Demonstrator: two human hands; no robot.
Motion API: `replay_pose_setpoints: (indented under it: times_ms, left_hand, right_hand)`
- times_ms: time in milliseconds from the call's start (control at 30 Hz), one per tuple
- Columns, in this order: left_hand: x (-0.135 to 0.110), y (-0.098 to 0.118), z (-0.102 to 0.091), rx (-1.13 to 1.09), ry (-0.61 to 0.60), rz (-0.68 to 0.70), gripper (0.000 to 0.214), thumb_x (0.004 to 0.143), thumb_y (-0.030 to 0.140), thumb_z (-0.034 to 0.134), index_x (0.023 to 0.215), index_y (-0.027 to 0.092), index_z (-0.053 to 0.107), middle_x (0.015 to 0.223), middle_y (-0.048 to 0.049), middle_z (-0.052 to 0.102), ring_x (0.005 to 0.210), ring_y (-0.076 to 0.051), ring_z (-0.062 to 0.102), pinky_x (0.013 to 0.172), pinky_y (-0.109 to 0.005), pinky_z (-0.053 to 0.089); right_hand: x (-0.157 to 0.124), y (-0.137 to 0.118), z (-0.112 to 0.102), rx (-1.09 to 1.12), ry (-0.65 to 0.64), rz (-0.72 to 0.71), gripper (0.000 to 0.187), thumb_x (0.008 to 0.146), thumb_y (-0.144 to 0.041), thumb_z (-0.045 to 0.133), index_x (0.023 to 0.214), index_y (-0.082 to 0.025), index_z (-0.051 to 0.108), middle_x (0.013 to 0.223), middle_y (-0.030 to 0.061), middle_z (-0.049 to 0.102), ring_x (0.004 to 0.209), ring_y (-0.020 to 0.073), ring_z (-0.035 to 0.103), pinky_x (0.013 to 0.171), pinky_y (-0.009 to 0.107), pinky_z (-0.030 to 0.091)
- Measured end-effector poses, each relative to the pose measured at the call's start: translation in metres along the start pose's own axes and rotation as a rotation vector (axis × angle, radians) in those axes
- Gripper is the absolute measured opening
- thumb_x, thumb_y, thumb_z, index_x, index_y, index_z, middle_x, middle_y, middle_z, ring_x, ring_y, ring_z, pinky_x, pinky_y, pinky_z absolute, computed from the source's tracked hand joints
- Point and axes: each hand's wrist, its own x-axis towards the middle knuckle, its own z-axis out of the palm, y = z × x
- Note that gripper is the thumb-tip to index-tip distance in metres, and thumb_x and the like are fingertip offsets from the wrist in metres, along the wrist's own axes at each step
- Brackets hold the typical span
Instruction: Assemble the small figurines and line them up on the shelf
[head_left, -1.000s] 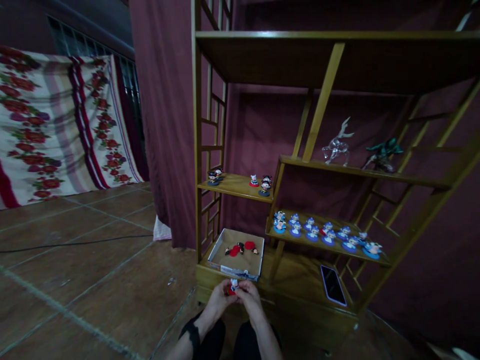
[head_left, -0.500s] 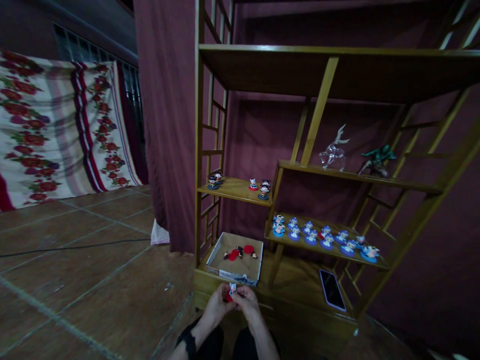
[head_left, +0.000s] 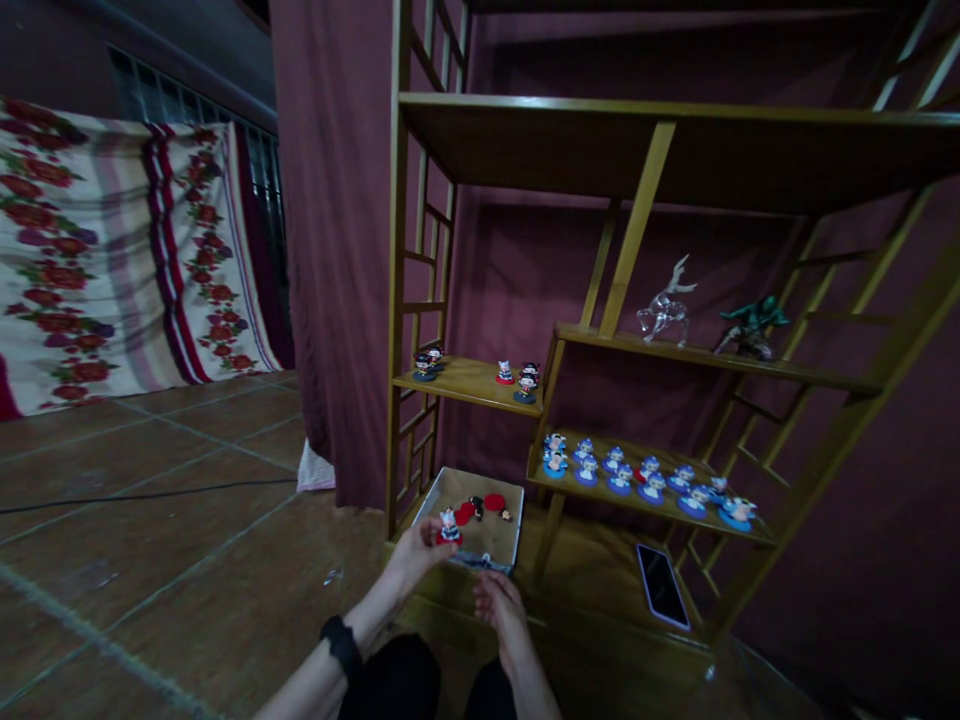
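My left hand [head_left: 420,548] pinches a small white figurine [head_left: 449,524] on a red base, upright over the front left of a shallow cardboard box [head_left: 517,520]. Inside the box lie red discs [head_left: 494,502] and dark-haired figure pieces [head_left: 476,508]. My right hand [head_left: 501,605] is just in front of the box, fingers loosely curled and apart, with nothing seen in it. A similar white figurine [head_left: 505,372] stands on the small left shelf [head_left: 469,377], near dark-haired figurines [head_left: 527,384] at the shelf's right end.
More dark-haired figurines [head_left: 425,366] stand at that shelf's left end. Rows of blue-and-white figurines [head_left: 621,479] fill the lower right shelf. A clear deer ornament [head_left: 664,312] and a green statuette [head_left: 752,328] stand above. A phone [head_left: 662,586] lies on the bottom board.
My hands have come apart. The left has carried the white figurine forward and left over the box; the right has let go and is slightly to the right.
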Motion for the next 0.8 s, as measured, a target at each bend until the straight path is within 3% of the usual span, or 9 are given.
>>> replay_pose_setpoints:
  times_ms: [167, 267, 367, 500, 633, 800]
  left_hand:
    - [0.025, 0.083, -0.002, 0.033, 0.007, 0.143, 0.038, 0.049, 0.025, 0.076, 0.08, 0.013, 0.058, 0.076, -0.0029, 0.066, 0.067, -0.013, 0.06, 0.065, -0.025, 0.045]
    - [0.032, 0.108, 0.0, -0.019, 0.003, 0.156, 0.042, 0.048, 0.022, 0.077, 0.085, 0.012, 0.06, 0.08, -0.0044, 0.068, 0.067, -0.014, 0.061, 0.067, -0.025, 0.046]
    - [0.029, 0.111, 0.002, -0.118, -0.036, 0.095, 0.043, 0.051, 0.02, 0.077, 0.09, 0.011, 0.063, 0.082, -0.0058, 0.069, 0.069, -0.014, 0.062, 0.069, -0.025, 0.046]
    - [0.018, 0.099, 0.006, -0.299, -0.119, -0.022, 0.042, 0.055, 0.016, 0.076, 0.095, 0.011, 0.064, 0.087, -0.0085, 0.069, 0.075, -0.013, 0.063, 0.072, -0.023, 0.046]
    - [0.013, 0.089, 0.009, -0.398, -0.118, -0.122, 0.045, 0.054, 0.011, 0.076, 0.097, 0.011, 0.063, 0.089, -0.0096, 0.069, 0.077, -0.014, 0.064, 0.072, -0.023, 0.047]
    - [0.016, 0.082, 0.014, -0.291, -0.05, 0.002, 0.051, 0.051, 0.015, 0.078, 0.098, 0.012, 0.059, 0.086, -0.0078, 0.069, 0.076, -0.015, 0.064, 0.072, -0.025, 0.048]
  right_hand:
    - [0.012, 0.008, -0.004, -0.077, 0.054, -0.036, 0.034, 0.048, -0.045, 0.07, 0.059, -0.016, 0.059, 0.044, -0.0026, 0.052, 0.033, 0.0058, 0.041, 0.033, 0.018, 0.031]
    - [0.013, 0.009, -0.005, -0.131, 0.081, -0.07, 0.03, 0.054, -0.045, 0.063, 0.055, -0.016, 0.057, 0.038, -0.0051, 0.045, 0.029, 0.0041, 0.033, 0.03, 0.016, 0.022]
    - [0.011, 0.006, -0.006, -0.119, 0.052, -0.068, 0.029, 0.057, -0.045, 0.058, 0.055, -0.017, 0.057, 0.037, -0.0066, 0.041, 0.028, 0.0029, 0.028, 0.029, 0.015, 0.017]
    - [0.006, 0.003, -0.01, -0.082, 0.018, -0.085, 0.029, 0.055, -0.046, 0.06, 0.054, -0.017, 0.056, 0.036, -0.0074, 0.038, 0.029, 0.0025, 0.025, 0.031, 0.014, 0.012]
    - [0.005, 0.002, -0.014, -0.036, -0.006, -0.113, 0.031, 0.053, -0.047, 0.062, 0.055, -0.017, 0.056, 0.036, -0.0077, 0.036, 0.029, 0.0021, 0.022, 0.032, 0.015, 0.008]
    - [0.006, 0.001, -0.014, -0.054, 0.025, -0.085, 0.027, 0.055, -0.044, 0.058, 0.058, -0.017, 0.057, 0.037, -0.0077, 0.039, 0.03, 0.0021, 0.023, 0.033, 0.015, 0.009]
